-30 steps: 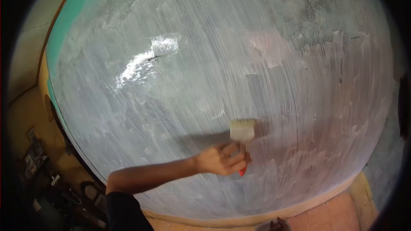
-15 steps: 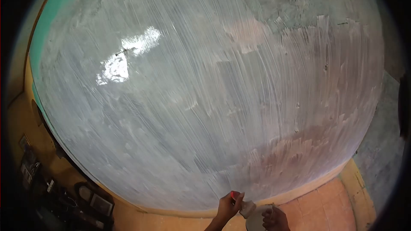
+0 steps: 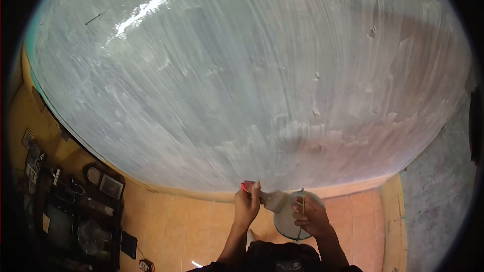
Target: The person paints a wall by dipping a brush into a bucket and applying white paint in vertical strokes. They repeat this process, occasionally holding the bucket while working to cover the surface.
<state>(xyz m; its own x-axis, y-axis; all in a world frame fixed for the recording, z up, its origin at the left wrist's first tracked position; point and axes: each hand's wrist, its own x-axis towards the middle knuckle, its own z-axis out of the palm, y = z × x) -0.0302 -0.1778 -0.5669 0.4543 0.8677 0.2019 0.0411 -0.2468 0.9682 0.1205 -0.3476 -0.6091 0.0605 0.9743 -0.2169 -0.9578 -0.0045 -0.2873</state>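
My left hand (image 3: 245, 207) is closed around the red handle of a wide paintbrush (image 3: 275, 202), whose bristles are coated in pale grey-white and point right, over the rim of a round bucket (image 3: 283, 225). My right hand (image 3: 312, 216) grips the thin handle (image 3: 303, 204) of this bucket, fingers curled about it. Greyish-white paint seems to fill the bucket, though my right hand covers part of it. In front of both hands rises a wall (image 3: 217, 95) streaked with whitish brush strokes over grey, green and pinkish patches.
Orange floor tiles (image 3: 176, 221) lie beneath me. On the left stands dark furniture (image 3: 75, 211) with framed items and cables. A nail (image 3: 93, 19) sticks out of the wall at upper left. Grey surface (image 3: 428, 191) extends at right beyond an orange border.
The view has tilted downward, showing more floor, both forearms and the bucket. Both hands now appear higher in view, still holding the paintbrush and the bucket.
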